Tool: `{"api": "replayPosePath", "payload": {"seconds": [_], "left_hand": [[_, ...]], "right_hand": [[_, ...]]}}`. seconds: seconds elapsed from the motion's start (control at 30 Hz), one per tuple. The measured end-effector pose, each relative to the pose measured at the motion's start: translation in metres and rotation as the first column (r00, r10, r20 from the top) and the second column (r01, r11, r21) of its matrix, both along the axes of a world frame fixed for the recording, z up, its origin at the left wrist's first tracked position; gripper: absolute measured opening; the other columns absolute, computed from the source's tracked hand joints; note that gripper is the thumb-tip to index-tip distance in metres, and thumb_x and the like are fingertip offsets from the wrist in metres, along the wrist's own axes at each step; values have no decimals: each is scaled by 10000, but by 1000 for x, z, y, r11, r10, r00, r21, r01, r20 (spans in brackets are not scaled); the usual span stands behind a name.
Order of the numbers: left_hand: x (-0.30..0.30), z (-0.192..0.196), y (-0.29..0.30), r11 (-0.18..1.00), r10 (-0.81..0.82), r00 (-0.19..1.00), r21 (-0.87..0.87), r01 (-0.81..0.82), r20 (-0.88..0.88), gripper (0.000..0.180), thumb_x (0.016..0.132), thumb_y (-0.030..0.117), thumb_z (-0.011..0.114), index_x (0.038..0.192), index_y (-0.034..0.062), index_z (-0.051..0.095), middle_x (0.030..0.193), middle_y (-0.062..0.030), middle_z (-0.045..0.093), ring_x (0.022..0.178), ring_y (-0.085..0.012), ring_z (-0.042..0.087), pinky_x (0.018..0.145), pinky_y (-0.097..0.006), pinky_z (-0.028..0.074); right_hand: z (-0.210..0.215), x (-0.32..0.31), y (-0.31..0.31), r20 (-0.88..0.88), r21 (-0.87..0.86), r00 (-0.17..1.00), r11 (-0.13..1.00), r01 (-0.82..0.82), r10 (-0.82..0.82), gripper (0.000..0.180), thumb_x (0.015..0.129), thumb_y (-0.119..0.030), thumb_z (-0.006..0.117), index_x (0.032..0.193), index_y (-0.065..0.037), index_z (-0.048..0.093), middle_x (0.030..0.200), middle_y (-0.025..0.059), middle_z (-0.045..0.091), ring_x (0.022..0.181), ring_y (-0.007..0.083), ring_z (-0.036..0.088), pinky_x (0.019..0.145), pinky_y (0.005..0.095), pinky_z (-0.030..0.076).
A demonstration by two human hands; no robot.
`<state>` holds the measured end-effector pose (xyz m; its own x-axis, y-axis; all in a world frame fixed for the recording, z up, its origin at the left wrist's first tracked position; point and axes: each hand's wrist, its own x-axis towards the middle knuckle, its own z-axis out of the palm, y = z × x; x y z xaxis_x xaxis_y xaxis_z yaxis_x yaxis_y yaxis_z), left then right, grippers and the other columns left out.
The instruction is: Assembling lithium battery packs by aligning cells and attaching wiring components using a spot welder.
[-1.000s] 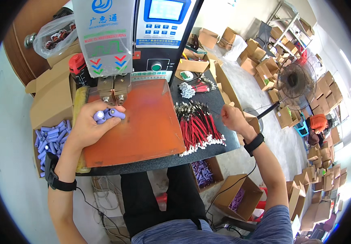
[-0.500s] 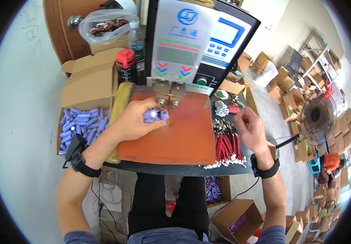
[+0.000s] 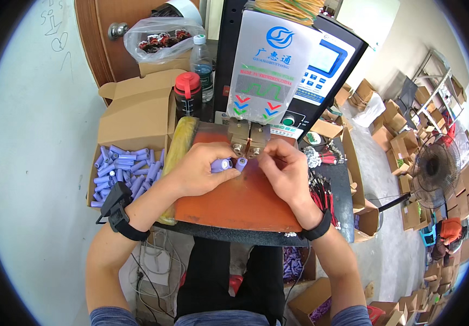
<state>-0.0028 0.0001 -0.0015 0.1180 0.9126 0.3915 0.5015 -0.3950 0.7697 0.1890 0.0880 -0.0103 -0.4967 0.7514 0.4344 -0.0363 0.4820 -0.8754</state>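
Observation:
My left hand point(image 3: 199, 169) is closed on two purple cylindrical battery cells point(image 3: 221, 165), holding them below the metal electrodes point(image 3: 247, 142) of a spot welder. The cells' ends face up toward the camera. Thumb and fingers of my right hand point(image 3: 287, 171) are pinched together close to the electrode tips, just right of the cells. What sits in that pinch is too small or hidden to make out. Under both hands lies an orange mat point(image 3: 234, 205).
An open carton point(image 3: 136, 119) of purple cells stands at left, beside a yellow roll point(image 3: 177, 168). Red-and-black wire leads point(image 3: 325, 196) lie right of the mat. Behind are a red-lidded bottle point(image 3: 187, 92) and a water bottle point(image 3: 202, 65). A fan point(image 3: 435, 168) stands far right.
My right hand has moved left from beside the wire leads to the electrodes. My left hand still holds the cells. The whole view has shifted slightly.

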Motion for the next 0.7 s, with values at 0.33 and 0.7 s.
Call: {"api": "replayPosePath", "payload": {"seconds": [0.33, 0.7], "left_hand": [[-2, 1, 1, 999, -3, 1000, 37, 4, -15, 183, 805, 82, 690, 972, 11, 665, 843, -114, 651, 759, -211, 620, 686, -311, 476], [-2, 5, 0, 999, 8, 1000, -48, -9, -24, 229, 812, 61, 688, 1033, 9, 656, 860, -92, 659, 775, -138, 603, 697, -283, 467]], "right_hand": [[3, 1, -7, -4, 67, 997, 995, -72, 73, 33, 823, -36, 621, 838, -7, 617, 789, 76, 666, 751, 155, 643, 700, 282, 498], [11, 0, -11, 104, 244, 995, 970, -17, -9, 56, 801, -78, 674, 833, -51, 637, 804, 78, 659, 765, 251, 613, 744, 342, 429]]}}
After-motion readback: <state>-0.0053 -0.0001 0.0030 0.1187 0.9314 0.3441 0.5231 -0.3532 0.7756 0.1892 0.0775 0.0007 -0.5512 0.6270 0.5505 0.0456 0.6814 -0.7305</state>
